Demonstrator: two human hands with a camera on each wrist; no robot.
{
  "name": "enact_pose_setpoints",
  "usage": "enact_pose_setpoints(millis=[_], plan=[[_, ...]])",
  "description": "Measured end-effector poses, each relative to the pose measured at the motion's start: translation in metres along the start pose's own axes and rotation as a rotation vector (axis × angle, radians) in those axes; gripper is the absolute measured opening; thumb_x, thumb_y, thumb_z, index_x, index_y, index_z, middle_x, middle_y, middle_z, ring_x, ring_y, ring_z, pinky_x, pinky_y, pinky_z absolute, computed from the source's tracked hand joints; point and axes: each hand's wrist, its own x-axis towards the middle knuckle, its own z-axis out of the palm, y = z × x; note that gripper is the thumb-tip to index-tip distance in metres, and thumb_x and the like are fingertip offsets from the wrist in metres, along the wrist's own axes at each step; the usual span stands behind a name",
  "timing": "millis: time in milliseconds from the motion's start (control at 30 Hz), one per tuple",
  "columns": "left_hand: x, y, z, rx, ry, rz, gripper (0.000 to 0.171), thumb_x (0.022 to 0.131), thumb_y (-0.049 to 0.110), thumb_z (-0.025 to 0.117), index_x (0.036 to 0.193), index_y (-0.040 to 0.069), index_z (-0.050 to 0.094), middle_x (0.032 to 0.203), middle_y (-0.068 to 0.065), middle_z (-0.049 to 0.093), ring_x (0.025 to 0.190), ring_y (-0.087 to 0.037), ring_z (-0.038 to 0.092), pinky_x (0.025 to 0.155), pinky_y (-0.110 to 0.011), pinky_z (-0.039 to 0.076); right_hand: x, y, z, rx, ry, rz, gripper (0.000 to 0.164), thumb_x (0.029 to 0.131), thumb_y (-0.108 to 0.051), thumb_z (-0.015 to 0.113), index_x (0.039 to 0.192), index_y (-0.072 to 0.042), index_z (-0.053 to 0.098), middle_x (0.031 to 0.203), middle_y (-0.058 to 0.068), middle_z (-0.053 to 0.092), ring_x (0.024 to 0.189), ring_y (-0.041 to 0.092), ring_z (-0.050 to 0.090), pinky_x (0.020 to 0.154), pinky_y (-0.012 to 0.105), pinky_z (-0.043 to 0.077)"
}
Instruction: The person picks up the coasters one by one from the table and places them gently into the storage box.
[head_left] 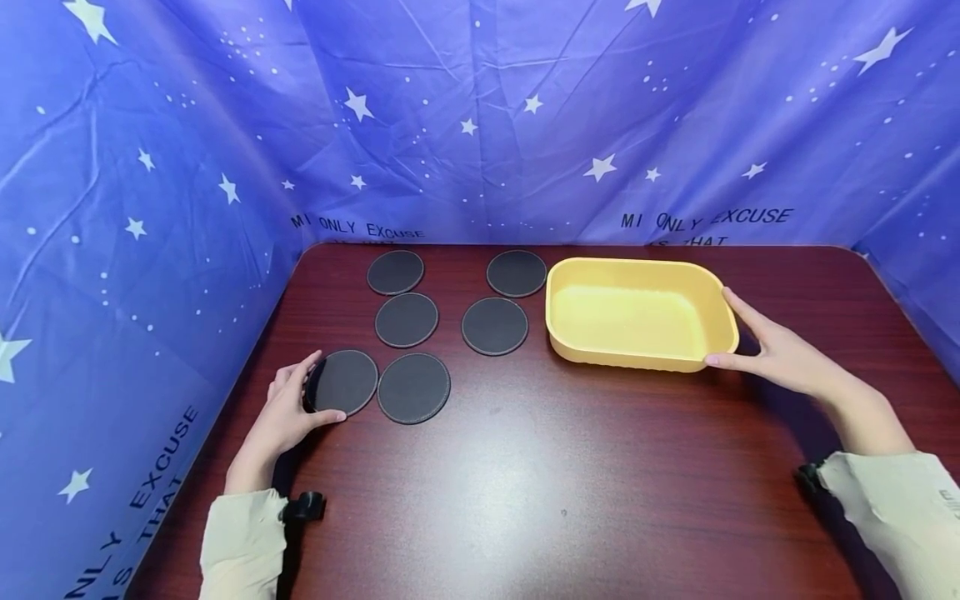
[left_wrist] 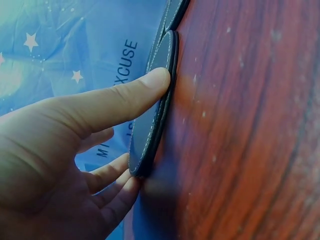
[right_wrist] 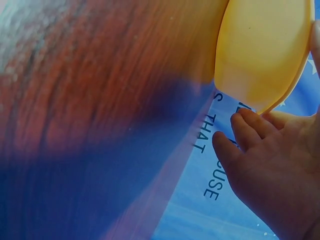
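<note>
My left hand (head_left: 288,408) is at the near-left round black coaster (head_left: 348,382), thumb on its stitched top and fingers at its far-left edge. In the left wrist view, the thumb (left_wrist: 125,102) presses near the coaster's rim (left_wrist: 150,132), and the other fingertips meet its edge from the opposite side. My right hand (head_left: 780,350) spans the right end of a yellow rectangular bin (head_left: 622,362), thumb at the near corner and a finger at the far one. The right wrist view shows fingers (right_wrist: 247,130) below the bin's end wall (right_wrist: 250,85).
Another black coaster (head_left: 414,388) lies right beside the held one. Farther back lie two on the left, a middle coaster (head_left: 407,320) and a back coaster (head_left: 395,272), and two near the bin (head_left: 495,326). Blue star-printed cloth (head_left: 480,125) encloses the table.
</note>
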Motion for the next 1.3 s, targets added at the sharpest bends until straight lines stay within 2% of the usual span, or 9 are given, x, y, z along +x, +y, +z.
enact_pose_setpoints(millis=[167,300,500,700,800,900,1033,1200,1300], plan=[[0.002,0.001,0.000,0.007,0.013,-0.008,0.102,0.072,0.020,0.089,0.153,0.004,0.030,0.140,-0.031,0.035,0.126,-0.046,0.032,0.100,-0.061,0.034,0.000,0.000,0.000,0.006,-0.007,0.014,0.106,0.089,-0.030,0.074,0.158,-0.038,-0.005,0.169,0.007,-0.001,0.155,0.030,-0.003,0.114,0.077,0.010],[0.003,0.002,0.000,0.009,0.019,-0.013,0.104,0.070,0.021,0.090,0.152,0.002,0.029,0.141,-0.033,0.034,0.127,-0.049,0.032,0.102,-0.063,0.033,0.000,0.000,0.001,0.003,-0.013,0.021,0.106,0.089,-0.030,0.074,0.159,-0.035,-0.006,0.169,0.009,-0.002,0.155,0.035,-0.003,0.114,0.077,0.009],[0.004,0.002,0.001,-0.015,0.029,-0.024,0.105,0.070,0.018,0.090,0.151,-0.003,0.027,0.141,-0.035,0.031,0.129,-0.048,0.036,0.109,-0.063,0.033,0.000,0.000,0.001,0.003,-0.014,0.023,0.106,0.089,-0.029,0.074,0.159,-0.034,-0.006,0.169,0.009,-0.003,0.154,0.037,-0.003,0.114,0.077,0.009],[0.003,0.001,0.001,-0.009,0.037,-0.023,0.104,0.072,0.018,0.089,0.150,-0.009,0.026,0.135,-0.036,0.036,0.116,-0.043,0.044,0.101,-0.059,0.040,0.000,0.000,0.001,0.010,-0.014,0.027,0.106,0.089,-0.028,0.074,0.159,-0.033,-0.006,0.169,0.008,-0.004,0.155,0.035,-0.004,0.115,0.076,0.009],[0.002,0.001,0.001,-0.011,0.044,-0.019,0.103,0.073,0.018,0.089,0.150,-0.009,0.027,0.133,-0.035,0.039,0.108,-0.041,0.049,0.093,-0.051,0.046,0.001,0.000,0.001,0.011,-0.017,0.020,0.107,0.089,-0.026,0.074,0.159,-0.032,-0.006,0.169,0.009,-0.004,0.154,0.036,-0.004,0.114,0.076,0.009],[0.001,0.001,0.000,-0.029,0.052,-0.019,0.100,0.073,0.016,0.089,0.150,-0.007,0.029,0.130,-0.034,0.042,0.103,-0.040,0.054,0.083,-0.033,0.050,0.001,0.000,0.002,0.011,-0.018,0.023,0.107,0.089,-0.025,0.074,0.159,-0.033,-0.006,0.169,0.009,-0.004,0.155,0.035,-0.005,0.115,0.076,0.009],[0.001,-0.001,-0.001,-0.093,0.057,-0.020,0.095,0.075,0.009,0.087,0.150,-0.006,0.030,0.131,-0.033,0.043,0.103,-0.042,0.057,0.072,-0.012,0.047,0.001,0.001,0.001,0.011,-0.018,0.027,0.107,0.089,-0.025,0.074,0.159,-0.034,-0.007,0.169,0.009,-0.004,0.155,0.034,-0.004,0.115,0.076,0.009],[0.000,-0.006,-0.002,-0.148,0.058,-0.019,0.090,0.077,0.002,0.083,0.150,-0.005,0.030,0.133,-0.033,0.045,0.102,-0.038,0.057,0.070,-0.006,0.045,0.001,0.001,0.002,0.010,-0.016,0.021,0.107,0.089,-0.025,0.074,0.159,-0.035,-0.006,0.169,0.010,-0.003,0.154,0.036,-0.003,0.115,0.076,0.011],[0.000,-0.009,-0.002,-0.184,0.062,-0.024,0.088,0.078,0.001,0.081,0.150,-0.005,0.031,0.133,-0.032,0.048,0.097,-0.022,0.057,0.071,-0.005,0.046,0.001,0.001,0.002,0.009,-0.017,0.024,0.107,0.089,-0.025,0.074,0.159,-0.035,-0.006,0.169,0.010,-0.003,0.154,0.037,-0.003,0.114,0.076,0.011]])
